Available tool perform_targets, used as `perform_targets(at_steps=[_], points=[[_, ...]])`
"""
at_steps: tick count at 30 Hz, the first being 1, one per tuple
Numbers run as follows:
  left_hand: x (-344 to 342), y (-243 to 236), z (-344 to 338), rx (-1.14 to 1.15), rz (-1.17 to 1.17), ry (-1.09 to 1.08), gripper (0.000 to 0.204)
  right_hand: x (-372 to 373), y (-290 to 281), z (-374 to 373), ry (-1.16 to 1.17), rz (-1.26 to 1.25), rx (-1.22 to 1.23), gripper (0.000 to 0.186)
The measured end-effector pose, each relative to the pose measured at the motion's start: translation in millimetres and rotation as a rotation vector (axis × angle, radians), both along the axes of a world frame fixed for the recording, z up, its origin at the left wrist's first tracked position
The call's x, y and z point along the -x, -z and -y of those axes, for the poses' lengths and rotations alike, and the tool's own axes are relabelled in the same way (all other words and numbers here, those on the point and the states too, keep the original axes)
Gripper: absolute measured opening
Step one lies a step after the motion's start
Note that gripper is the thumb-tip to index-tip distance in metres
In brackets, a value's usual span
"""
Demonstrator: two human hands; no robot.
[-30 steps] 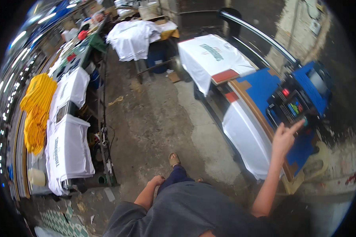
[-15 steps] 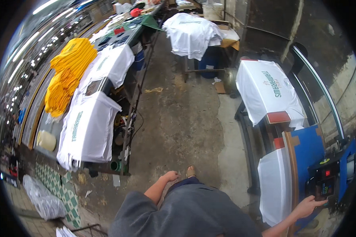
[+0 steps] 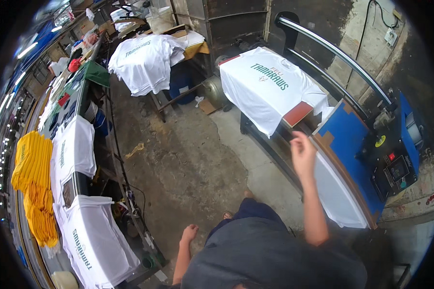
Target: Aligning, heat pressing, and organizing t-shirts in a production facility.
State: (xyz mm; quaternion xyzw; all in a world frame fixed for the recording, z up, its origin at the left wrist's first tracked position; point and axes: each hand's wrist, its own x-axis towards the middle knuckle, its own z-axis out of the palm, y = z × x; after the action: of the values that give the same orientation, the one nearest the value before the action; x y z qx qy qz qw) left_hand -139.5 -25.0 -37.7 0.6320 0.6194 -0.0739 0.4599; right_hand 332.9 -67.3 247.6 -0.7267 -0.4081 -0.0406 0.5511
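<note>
My right hand [image 3: 304, 153] is raised over the near end of the heat press, between the white printed T-shirt [image 3: 270, 79] and the blue-topped press head [image 3: 345, 139]. Its fingers are loosely bent and slightly apart, with nothing in them. The T-shirt lies spread on the press bed, its green and orange print facing up; a red-brown board corner [image 3: 299, 113] shows at its near edge. Beneath the press head, white cloth [image 3: 340, 197] hangs out. Low beside my body, my left hand [image 3: 190, 233] is loosely curled and appears to hold nothing.
A control box [image 3: 395, 166] with a small screen sits at the press's right end. White printed T-shirts [image 3: 89, 243] and folded yellow shirts [image 3: 33, 180] cover the long table at left. Another white T-shirt pile [image 3: 147, 62] stands ahead. Metal rails [image 3: 337, 53] run behind the press.
My right hand has left the control box and moved up and left toward the T-shirt end of the press. The view has turned right. My left hand stays low beside my body.
</note>
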Motion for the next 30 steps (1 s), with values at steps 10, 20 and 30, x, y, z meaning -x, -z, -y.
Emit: perform_targets(at_steps=[10,20,30], points=[[-54,-8,-37,0.178,0.046,0.051,0.033,-104,142,-128,-0.012,-1.192,0.304,0.087],[-76,-25,-251,-0.173,0.296,-0.216,0.024,-118,137,-248,0.193,-0.652,0.248,0.053],[-299,-148,-438,-0.541,0.544,-0.196,0.046,12,-103,-344,-1.652,-0.339,0.273,0.017]])
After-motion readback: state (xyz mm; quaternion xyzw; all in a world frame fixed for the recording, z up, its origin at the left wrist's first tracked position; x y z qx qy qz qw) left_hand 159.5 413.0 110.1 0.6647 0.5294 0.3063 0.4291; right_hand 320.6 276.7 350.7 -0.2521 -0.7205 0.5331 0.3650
